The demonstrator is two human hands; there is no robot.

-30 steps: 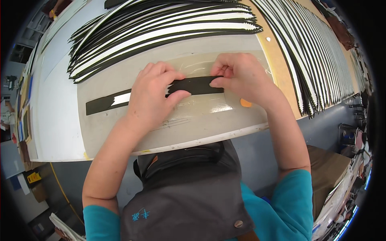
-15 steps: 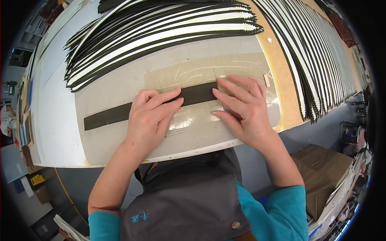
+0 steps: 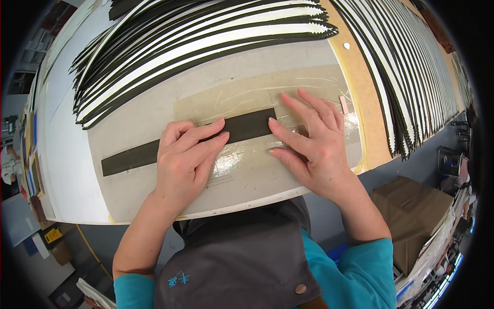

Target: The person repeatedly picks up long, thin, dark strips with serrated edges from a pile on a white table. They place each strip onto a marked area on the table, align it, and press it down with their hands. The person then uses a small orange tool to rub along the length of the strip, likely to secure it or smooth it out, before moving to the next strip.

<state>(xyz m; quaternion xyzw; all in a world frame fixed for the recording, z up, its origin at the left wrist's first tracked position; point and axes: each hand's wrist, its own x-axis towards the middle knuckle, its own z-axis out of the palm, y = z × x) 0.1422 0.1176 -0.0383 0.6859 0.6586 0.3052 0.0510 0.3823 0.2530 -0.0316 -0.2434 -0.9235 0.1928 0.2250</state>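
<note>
A flat black strip (image 3: 249, 126) of leather-like material lies across a grey work sheet (image 3: 154, 195), over a patch of clear, shiny film (image 3: 226, 162). My left hand (image 3: 180, 159) rests on the strip's middle, its index finger and thumb stretched out on the surface and its other fingers bent. At the strip's right end, my right hand (image 3: 319, 144) has its fingers spread. Its index fingertip touches the end's edge, while the thumb is below and the remaining fingers reach beyond the upper corner. Neither hand grips anything.
A pile of black-and-white strips with zigzag ends (image 3: 200, 64) covers the far side of the table. More such strips (image 3: 401, 72) lie in rows on a brown board (image 3: 355, 67) to the right. A small pink piece (image 3: 344, 104) sits near the sheet's right edge. Below right stands a brown covered box (image 3: 411, 216).
My right hand's middle and other fingers have lifted and spread farther apart; its index finger stays by the strip's end. My left hand still rests on the strip. The whole view has shifted slightly.
</note>
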